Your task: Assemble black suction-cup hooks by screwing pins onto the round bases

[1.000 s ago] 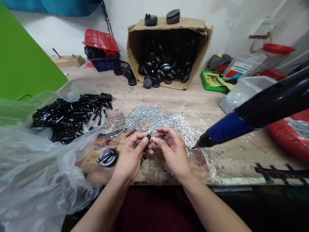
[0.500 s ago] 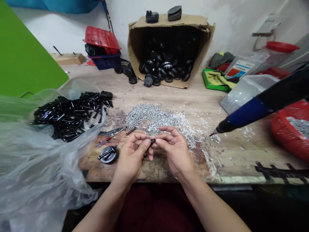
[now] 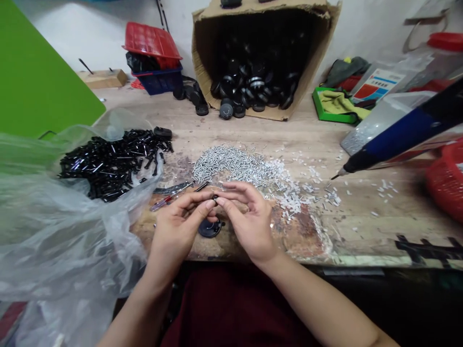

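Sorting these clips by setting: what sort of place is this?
Probably an assembly workshop: a worn workbench bears a heap of small metal pieces, a cardboard box holds many round black parts, and what looks like a power screwdriver points in from the right.

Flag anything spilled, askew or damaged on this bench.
White bits lie scattered right of the silvery heap, as if spilled; the cardboard box has a ragged rim; the bench is stained near its front edge.
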`<action>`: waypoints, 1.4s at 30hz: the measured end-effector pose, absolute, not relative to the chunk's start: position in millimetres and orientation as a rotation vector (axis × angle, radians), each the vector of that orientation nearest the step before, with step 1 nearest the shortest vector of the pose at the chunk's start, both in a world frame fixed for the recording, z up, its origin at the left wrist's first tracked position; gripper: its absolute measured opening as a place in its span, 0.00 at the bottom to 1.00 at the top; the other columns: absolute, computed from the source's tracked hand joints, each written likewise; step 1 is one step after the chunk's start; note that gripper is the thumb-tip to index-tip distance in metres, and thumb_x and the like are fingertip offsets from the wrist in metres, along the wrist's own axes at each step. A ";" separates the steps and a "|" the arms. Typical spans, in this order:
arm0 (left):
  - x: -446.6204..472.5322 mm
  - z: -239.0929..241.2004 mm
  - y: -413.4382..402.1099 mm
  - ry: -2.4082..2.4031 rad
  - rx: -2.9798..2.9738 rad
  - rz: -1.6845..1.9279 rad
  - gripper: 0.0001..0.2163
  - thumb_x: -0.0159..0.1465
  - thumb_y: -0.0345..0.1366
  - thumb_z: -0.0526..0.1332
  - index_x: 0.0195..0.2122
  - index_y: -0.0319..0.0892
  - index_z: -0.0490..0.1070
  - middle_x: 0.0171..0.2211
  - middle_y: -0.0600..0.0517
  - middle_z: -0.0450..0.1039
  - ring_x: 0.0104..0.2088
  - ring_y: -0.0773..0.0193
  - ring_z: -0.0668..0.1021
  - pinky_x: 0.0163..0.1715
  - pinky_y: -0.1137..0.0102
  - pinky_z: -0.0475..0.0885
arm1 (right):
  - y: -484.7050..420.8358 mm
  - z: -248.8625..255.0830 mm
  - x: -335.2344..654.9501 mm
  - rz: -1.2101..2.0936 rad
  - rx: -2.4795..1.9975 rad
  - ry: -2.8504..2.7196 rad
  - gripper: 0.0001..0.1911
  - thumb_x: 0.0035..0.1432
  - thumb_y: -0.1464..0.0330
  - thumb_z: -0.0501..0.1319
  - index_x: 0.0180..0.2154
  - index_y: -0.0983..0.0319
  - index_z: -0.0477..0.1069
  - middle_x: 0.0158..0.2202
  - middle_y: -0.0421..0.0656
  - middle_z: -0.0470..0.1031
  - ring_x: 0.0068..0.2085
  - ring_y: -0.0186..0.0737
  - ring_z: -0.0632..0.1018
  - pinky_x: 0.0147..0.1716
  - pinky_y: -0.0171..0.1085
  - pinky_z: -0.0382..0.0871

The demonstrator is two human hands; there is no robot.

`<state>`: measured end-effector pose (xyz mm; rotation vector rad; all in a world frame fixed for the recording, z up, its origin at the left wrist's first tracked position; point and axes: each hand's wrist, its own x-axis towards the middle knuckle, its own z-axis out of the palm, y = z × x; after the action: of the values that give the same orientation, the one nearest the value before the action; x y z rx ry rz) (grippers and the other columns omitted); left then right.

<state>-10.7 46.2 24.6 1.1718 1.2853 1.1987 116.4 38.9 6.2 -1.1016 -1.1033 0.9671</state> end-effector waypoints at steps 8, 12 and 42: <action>-31.7 17.6 43.1 1.290 1.261 1.024 0.08 0.54 0.36 0.67 0.34 0.39 0.76 0.26 0.53 0.77 0.21 0.69 0.76 0.23 0.74 0.73 | 31.0 -6.1 116.4 0.589 -1.095 -1.532 0.11 0.59 0.73 0.59 0.43 0.54 0.71 0.40 0.39 0.78 0.42 0.39 0.77 0.49 0.46 0.68; -42.2 3.8 39.8 1.382 1.552 0.916 0.07 0.58 0.37 0.63 0.35 0.41 0.75 0.28 0.53 0.76 0.25 0.65 0.76 0.27 0.72 0.72 | 25.7 -18.2 122.4 0.578 -1.131 -1.743 0.12 0.60 0.69 0.58 0.47 0.56 0.69 0.43 0.43 0.76 0.46 0.42 0.73 0.48 0.45 0.67; -62.8 -20.6 48.3 1.029 2.531 0.310 0.09 0.67 0.29 0.52 0.46 0.41 0.65 0.39 0.48 0.68 0.39 0.61 0.68 0.39 0.67 0.66 | 27.2 -58.0 129.7 0.845 -1.198 -1.733 0.08 0.55 0.73 0.63 0.39 0.62 0.76 0.35 0.45 0.75 0.39 0.39 0.76 0.40 0.38 0.72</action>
<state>-62.8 48.3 -20.6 2.5310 1.0290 0.3101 129.7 27.2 -58.0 -1.1982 -1.7331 0.8453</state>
